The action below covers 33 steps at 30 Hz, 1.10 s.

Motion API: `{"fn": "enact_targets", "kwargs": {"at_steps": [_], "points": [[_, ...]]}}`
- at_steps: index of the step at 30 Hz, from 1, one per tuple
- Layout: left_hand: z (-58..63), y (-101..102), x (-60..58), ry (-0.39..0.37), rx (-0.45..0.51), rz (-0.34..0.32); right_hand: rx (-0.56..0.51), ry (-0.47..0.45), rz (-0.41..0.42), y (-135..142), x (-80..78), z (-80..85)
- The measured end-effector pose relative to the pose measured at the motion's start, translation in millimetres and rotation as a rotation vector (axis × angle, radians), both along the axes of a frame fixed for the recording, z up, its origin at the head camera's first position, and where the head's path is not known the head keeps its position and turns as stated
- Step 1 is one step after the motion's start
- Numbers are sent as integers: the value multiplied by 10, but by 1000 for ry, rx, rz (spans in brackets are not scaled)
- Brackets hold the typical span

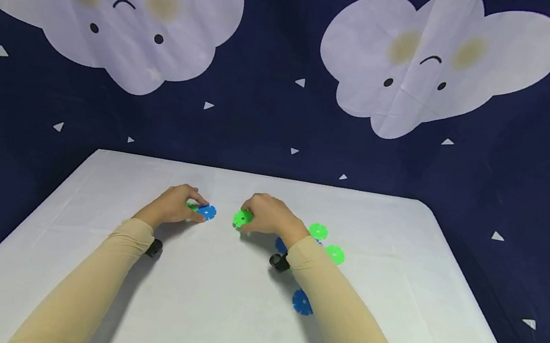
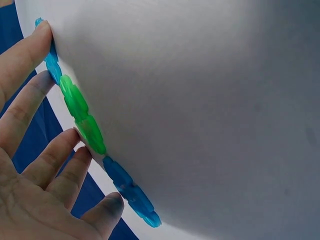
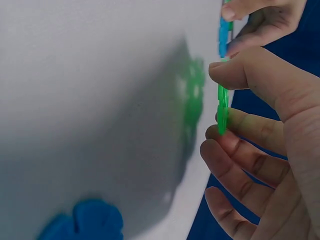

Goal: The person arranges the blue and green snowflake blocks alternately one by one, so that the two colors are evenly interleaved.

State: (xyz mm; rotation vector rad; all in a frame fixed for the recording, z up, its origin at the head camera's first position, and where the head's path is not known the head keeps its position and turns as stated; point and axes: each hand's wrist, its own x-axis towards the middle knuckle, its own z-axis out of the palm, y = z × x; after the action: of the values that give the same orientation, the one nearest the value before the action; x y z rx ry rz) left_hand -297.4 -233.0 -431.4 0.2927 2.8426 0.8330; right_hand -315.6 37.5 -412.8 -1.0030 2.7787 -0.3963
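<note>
My left hand (image 1: 174, 203) pinches a blue notched building disc (image 1: 210, 213) at its edges, with the thumb and a finger on opposite sides. In the left wrist view, that blue disc (image 2: 52, 65), a green disc (image 2: 82, 115) and a second blue disc (image 2: 132, 192) form a row, seen edge-on along the fingers. Facing it, my right hand (image 1: 270, 217) holds another green notched disc (image 1: 241, 219) between thumb and fingers. The right wrist view has this green disc (image 3: 222, 107) edge-on, right below the left hand's blue disc (image 3: 223, 40). A gap separates the two hands in the head view.
By the right forearm, loose green discs (image 1: 318, 231) and blue discs (image 1: 303, 302) lie on the white table (image 1: 200, 303). The right sleeve partly covers some of them. Behind the table's far edge hangs a dark blue cloth (image 1: 259, 133) with clouds.
</note>
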Motion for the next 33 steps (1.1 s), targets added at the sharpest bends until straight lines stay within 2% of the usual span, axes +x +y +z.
{"fn": "enact_targets", "kwargs": {"at_steps": [11,22,33], "points": [[27,1,-5,5,-10,12,3,-10,-61,-222,-105,-89],[19,2,11,-7,-25,14,63,19,-74,-428,-116,-114],[23,-6,6,-4,-12,15,57,23,-94,-526,-113,-119]]}}
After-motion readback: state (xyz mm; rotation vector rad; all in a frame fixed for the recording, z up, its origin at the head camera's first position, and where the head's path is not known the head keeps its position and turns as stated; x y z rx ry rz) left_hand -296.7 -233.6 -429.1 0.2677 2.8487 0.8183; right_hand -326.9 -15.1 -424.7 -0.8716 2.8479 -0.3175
